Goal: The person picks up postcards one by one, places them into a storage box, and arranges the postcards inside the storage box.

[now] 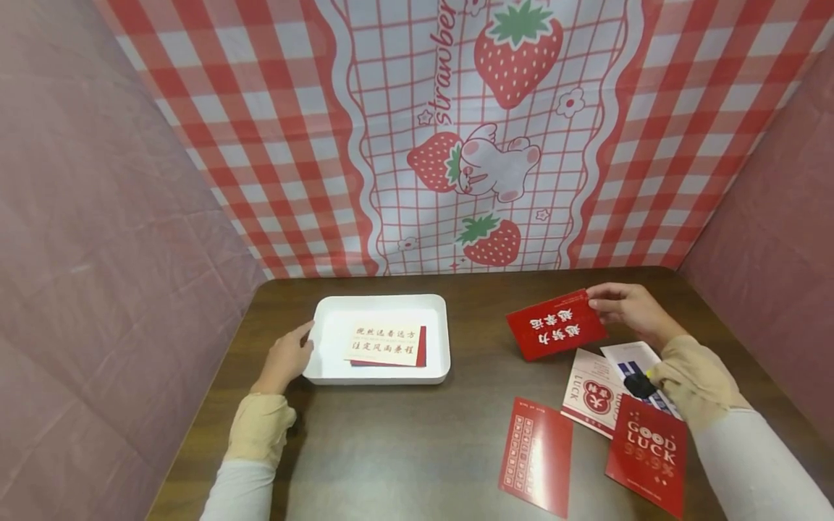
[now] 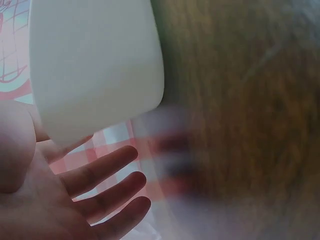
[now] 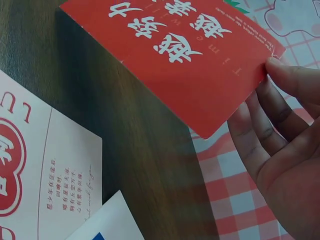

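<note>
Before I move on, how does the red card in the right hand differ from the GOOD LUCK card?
The held red card is pinched at one end by the right hand; the GOOD LUCK card has no hand on it.
The held red card shows large white Chinese characters; the GOOD LUCK card shows large English words.
Both are red and rectangular.

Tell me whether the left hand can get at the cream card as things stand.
Likely yes: the left hand is right by the white tray, and the cream card inside lies uncovered, past only a low wall.
</note>
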A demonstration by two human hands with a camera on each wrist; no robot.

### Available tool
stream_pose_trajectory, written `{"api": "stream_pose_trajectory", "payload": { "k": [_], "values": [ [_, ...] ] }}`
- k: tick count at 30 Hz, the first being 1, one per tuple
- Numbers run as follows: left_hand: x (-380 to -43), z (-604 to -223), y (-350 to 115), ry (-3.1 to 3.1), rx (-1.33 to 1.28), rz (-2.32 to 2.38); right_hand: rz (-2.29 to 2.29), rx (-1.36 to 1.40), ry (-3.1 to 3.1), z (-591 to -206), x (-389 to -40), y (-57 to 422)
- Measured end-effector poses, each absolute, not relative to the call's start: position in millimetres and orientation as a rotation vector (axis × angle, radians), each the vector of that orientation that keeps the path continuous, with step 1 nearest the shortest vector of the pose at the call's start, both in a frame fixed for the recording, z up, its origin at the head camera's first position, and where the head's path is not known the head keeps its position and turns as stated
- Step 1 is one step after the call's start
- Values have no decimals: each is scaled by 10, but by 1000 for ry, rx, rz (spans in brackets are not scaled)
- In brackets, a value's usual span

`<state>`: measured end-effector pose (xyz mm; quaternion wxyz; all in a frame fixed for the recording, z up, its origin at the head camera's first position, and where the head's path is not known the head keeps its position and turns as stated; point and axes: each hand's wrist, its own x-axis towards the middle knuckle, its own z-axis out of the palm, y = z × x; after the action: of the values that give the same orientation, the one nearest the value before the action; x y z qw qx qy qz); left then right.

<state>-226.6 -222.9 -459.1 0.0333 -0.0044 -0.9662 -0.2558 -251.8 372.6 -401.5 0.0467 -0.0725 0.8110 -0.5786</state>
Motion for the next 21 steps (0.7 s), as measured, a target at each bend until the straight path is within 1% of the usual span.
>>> {"api": "stream_pose_trajectory", "payload": {
  "k": [11, 21],
  "values": [
    [-2283, -4578, -2244, -2994, -39, -728, -1803, -206, 2442, -3948, -2470, 3625],
    [-2247, -4576, -2261, -2968, -77, -736, -1903, -196, 2290, -3985, -2483, 3553]
  ]
}}
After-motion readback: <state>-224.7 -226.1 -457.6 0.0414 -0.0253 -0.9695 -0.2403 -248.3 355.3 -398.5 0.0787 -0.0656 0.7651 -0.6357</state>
